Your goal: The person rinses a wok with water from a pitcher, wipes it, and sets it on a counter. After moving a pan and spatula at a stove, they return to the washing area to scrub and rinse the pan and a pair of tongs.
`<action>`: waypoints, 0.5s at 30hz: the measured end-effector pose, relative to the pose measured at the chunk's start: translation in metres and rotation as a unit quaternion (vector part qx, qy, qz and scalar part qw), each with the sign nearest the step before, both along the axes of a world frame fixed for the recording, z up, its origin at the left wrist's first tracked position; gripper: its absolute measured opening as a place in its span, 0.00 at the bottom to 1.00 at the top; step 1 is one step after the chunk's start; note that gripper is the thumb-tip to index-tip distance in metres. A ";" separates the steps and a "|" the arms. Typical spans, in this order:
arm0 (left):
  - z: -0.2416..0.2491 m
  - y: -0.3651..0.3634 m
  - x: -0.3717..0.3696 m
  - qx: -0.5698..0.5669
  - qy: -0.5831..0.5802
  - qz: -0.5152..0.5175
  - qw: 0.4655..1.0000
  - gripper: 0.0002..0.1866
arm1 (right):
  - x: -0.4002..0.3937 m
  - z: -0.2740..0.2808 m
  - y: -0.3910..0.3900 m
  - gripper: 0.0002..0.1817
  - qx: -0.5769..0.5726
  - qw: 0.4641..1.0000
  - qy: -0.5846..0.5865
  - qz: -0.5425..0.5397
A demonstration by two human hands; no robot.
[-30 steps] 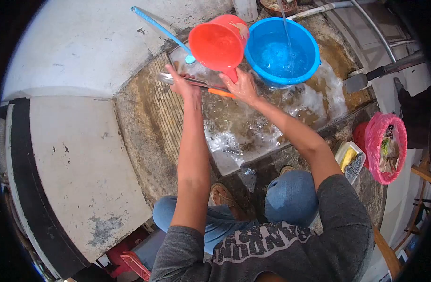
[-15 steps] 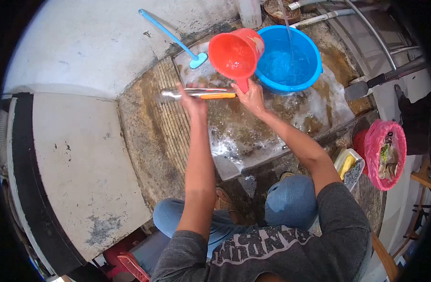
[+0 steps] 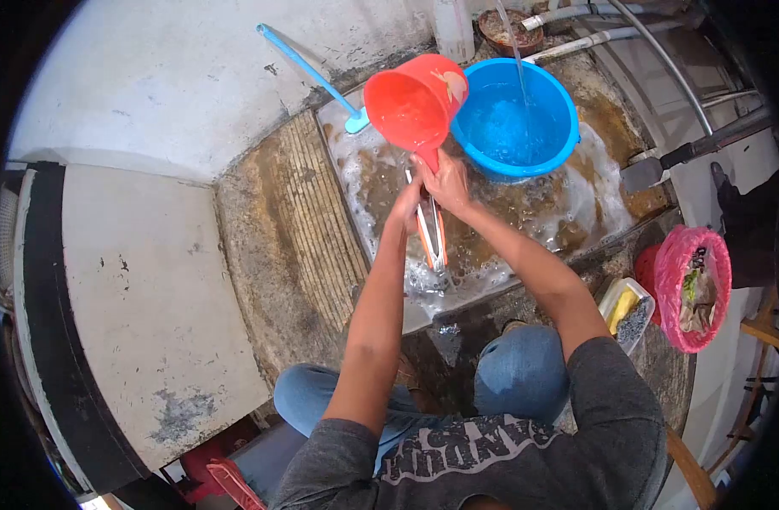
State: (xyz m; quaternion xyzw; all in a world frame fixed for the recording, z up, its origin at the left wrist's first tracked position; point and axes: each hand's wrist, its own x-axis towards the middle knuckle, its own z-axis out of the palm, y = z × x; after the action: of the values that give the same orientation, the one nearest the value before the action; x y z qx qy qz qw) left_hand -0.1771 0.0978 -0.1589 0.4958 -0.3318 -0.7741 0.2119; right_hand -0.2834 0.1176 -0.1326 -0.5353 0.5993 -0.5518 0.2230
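My right hand (image 3: 446, 184) grips the handle of a red plastic dipper (image 3: 406, 110), which is tilted with its mouth facing me and a little water inside. Close beside it, my left hand (image 3: 406, 204) is closed around metal tongs (image 3: 432, 228) with orange grips. The tongs point down toward me over the wet, sudsy floor, their two arms slightly apart. Part of them is hidden behind my hands. Just right of the dipper stands a blue basin (image 3: 517, 119) of water, with a stream running into it from above.
A light-blue brush (image 3: 309, 72) with a long handle leans against the wall. At the right are a pink-lined bin (image 3: 694, 289) and a small tub (image 3: 625, 314) holding a yellow sponge and a dark scrubber. Pipes (image 3: 611, 36) run along the back right. Foamy water covers the sunken basin floor (image 3: 377, 178).
The tongs have turned from lying sideways to pointing toward me. My left hand has moved right and down, close to my right hand. The dipper has shifted slightly left.
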 end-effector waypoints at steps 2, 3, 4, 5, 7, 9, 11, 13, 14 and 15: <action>0.005 0.003 0.006 -0.016 0.009 -0.058 0.998 0.28 | -0.002 0.003 -0.009 0.16 -0.025 0.999 -0.016 -0.017; 0.005 0.004 0.012 0.009 0.029 -0.034 0.999 0.25 | -0.003 0.005 -0.012 0.16 -0.037 0.999 -0.009 -0.026; 0.004 0.005 0.014 -0.008 0.020 -0.034 0.999 0.24 | -0.005 0.006 -0.014 0.17 -0.049 0.998 -0.002 -0.035; 0.005 0.006 0.016 -0.025 0.012 -0.033 0.999 0.23 | -0.006 0.009 -0.015 0.17 -0.059 0.997 0.004 -0.043; 0.006 0.010 0.020 -0.075 -0.003 -0.044 0.996 0.20 | -0.008 0.015 -0.019 0.17 -0.076 0.995 0.002 -0.060; -0.001 0.008 0.021 -0.103 -0.044 -0.058 0.992 0.19 | -0.010 0.015 -0.024 0.17 -0.107 0.991 0.015 -0.077; -0.013 0.004 0.018 -0.139 -0.081 -0.052 0.986 0.19 | -0.011 0.014 -0.028 0.17 -0.152 0.983 0.044 -0.091; -0.026 -0.005 0.016 -0.175 -0.095 -0.037 0.979 0.16 | -0.011 0.015 -0.025 0.18 -0.107 0.991 0.054 -0.058; -0.023 -0.006 0.011 -0.190 -0.102 -0.030 0.976 0.14 | -0.011 0.014 -0.022 0.18 -0.082 0.994 0.060 -0.041; -0.020 -0.007 0.008 -0.184 -0.104 -0.021 0.977 0.14 | -0.011 0.012 -0.019 0.18 -0.075 0.995 0.058 -0.026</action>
State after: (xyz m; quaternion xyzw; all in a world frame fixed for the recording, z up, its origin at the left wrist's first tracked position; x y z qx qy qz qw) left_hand -0.1694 0.0911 -0.1790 0.5193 -0.4991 -0.6480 0.2475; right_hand -0.2945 0.0981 -0.1206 -0.5655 0.5822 -0.5688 0.1329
